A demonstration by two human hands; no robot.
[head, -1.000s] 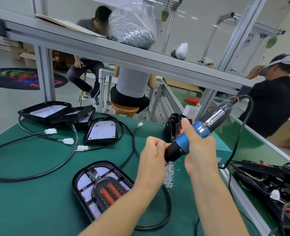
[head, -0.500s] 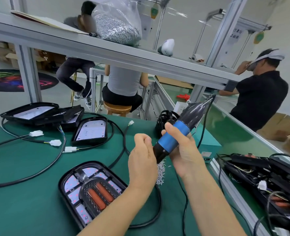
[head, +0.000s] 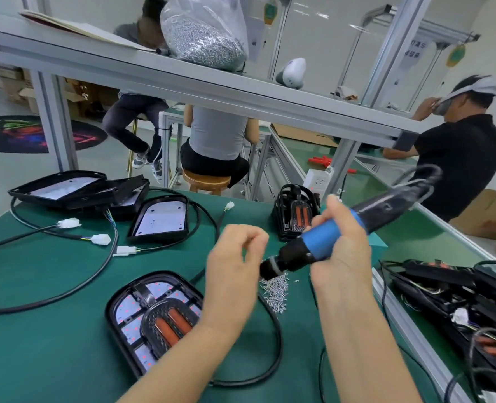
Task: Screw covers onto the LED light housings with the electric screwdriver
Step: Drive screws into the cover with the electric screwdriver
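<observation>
Right hand [head: 342, 251] wrapped round the blue barrel of the electric screwdriver [head: 322, 242], tool held in the air, tilted, black nose pointing down-left. Left hand [head: 232, 269] raised just beside the nose, fingers curled in with fingertips pinched together; whether a screw sits between them is too small to tell. Loose pile of screws [head: 274, 292] on the green table [head: 46, 344] directly under the nose. LED light housing [head: 151, 315] lies flat, near left of the pile, under the left forearm, black cover with two orange bars seated in it. Black cable [head: 66, 289] loops across the mat. More housings [head: 159, 218] lie further back left; another stands upright behind the screwdriver. Bag of screws [head: 203, 39] on the overhead shelf.
</observation>
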